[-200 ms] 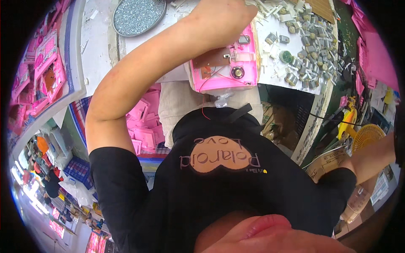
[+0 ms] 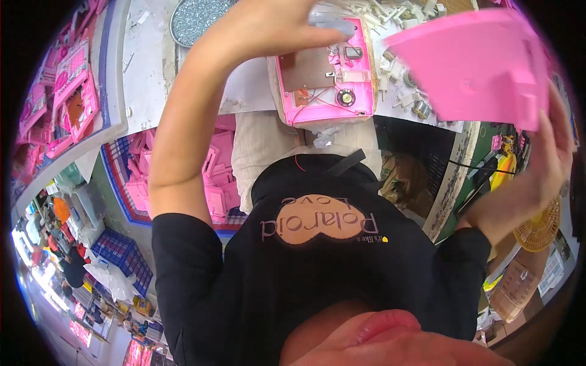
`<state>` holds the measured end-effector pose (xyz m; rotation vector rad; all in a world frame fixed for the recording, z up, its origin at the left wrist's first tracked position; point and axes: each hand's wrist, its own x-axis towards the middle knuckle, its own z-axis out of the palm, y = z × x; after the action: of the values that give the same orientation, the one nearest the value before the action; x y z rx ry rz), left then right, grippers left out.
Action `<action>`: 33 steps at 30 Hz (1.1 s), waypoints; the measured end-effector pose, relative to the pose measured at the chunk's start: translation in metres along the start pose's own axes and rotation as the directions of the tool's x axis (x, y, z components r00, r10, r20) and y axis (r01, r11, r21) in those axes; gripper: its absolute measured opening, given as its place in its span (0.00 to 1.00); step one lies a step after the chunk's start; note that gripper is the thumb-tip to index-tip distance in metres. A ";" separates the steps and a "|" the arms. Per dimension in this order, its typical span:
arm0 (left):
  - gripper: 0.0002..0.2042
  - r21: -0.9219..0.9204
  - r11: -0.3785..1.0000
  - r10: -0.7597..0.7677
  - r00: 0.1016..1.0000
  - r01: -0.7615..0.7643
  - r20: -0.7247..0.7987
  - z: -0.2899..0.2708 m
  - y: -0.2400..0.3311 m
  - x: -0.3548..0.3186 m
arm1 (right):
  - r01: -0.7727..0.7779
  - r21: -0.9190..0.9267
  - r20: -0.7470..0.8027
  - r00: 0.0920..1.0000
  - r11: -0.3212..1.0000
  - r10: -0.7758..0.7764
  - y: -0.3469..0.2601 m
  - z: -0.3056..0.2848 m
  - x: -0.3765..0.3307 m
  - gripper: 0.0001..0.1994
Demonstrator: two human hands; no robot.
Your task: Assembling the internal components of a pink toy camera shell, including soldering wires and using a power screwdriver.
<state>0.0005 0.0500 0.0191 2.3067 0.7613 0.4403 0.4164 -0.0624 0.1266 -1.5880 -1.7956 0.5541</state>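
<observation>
Right fingers (image 2: 550,137) grasp the panel (image 2: 476,70) by its right side, above the counter's (image 2: 250,97) right edge; the left hand's (image 2: 274,27) grip is unclear. Likely light, stiff, slick plastic; hold by the rims.

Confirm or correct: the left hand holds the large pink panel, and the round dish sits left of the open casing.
Wrong hand: the head view shows the right hand holding the large pink panel. The round dish sits left of the open casing.
</observation>
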 end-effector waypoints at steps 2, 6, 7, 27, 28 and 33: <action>0.33 -0.409 0.910 -0.077 0.997 0.070 -0.002 -0.003 0.019 -0.020 | -0.048 0.243 0.049 0.998 0.969 0.037 -0.022 0.072 0.009 0.23; 0.26 -0.870 0.491 -0.202 0.977 0.042 -0.067 0.022 0.015 -0.031 | -0.009 0.529 0.018 1.000 0.848 0.000 -0.013 0.143 0.056 0.21; 0.23 -0.886 0.462 -0.255 0.961 0.026 -0.105 0.023 0.017 -0.035 | 0.003 0.634 -0.067 0.996 0.773 0.051 -0.033 0.169 0.054 0.22; 0.28 -0.266 0.900 -0.437 0.713 0.347 -0.549 0.118 0.019 -0.103 | 0.266 -0.109 0.323 0.921 0.958 -0.219 0.016 0.240 -0.038 0.22; 0.28 -0.266 0.896 -0.444 0.715 0.355 -0.540 0.119 0.021 -0.104 | 0.286 -0.101 0.339 0.910 0.953 -0.237 0.017 0.240 -0.036 0.22; 0.28 -0.424 0.836 -0.541 0.658 0.349 -0.524 0.125 0.027 -0.102 | 0.056 0.046 0.411 0.909 0.997 -0.070 0.011 0.231 -0.036 0.23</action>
<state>-0.0064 -0.0906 -0.0634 1.5845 1.4503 1.0365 0.2599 -0.0689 -0.0471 -1.4604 -2.1224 0.9403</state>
